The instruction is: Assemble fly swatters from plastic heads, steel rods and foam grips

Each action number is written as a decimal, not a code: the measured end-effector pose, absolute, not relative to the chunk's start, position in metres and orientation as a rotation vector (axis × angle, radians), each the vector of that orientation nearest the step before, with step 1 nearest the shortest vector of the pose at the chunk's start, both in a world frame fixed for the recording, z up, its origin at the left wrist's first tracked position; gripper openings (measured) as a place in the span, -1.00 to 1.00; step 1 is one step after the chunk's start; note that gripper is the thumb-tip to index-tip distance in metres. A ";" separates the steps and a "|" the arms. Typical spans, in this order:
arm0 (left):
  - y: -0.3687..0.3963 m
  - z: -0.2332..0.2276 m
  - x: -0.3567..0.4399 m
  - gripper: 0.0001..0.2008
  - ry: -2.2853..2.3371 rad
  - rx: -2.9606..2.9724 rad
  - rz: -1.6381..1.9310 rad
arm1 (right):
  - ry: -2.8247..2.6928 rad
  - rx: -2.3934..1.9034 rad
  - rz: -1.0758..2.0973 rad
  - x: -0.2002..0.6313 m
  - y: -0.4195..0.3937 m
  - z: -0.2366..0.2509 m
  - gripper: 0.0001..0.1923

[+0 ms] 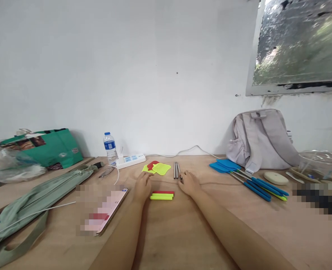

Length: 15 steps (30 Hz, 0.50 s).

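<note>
Metal rods (175, 171) | just left of right-hand fingers (184, 177) | contact unclear

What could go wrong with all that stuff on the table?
Maybe two things. The thin metal rods lie right by the right hand, so a nudge might scatter them. And the plastic bottle stands close to the white power strip; if bumped, it might tip against it.
</note>
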<state>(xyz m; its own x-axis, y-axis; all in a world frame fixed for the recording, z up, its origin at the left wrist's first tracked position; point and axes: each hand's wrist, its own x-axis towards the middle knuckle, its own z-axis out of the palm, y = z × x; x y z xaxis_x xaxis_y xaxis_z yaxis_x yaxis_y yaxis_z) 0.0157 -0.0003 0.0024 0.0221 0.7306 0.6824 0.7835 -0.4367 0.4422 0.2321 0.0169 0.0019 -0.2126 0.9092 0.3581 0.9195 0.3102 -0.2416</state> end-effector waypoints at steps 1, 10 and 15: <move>0.004 0.002 0.010 -0.65 -1.610 -2.172 -1.403 | -2.149 -1.630 -0.033 0.233 0.016 0.002 -0.78; 0.044 -0.001 0.010 -0.53 -1.771 -2.471 -0.744 | -2.112 -1.722 0.051 0.254 0.000 0.005 -0.85; 0.040 0.003 0.012 -0.55 -1.852 -2.500 -0.612 | -2.052 -1.672 0.158 0.277 -0.019 0.002 -0.89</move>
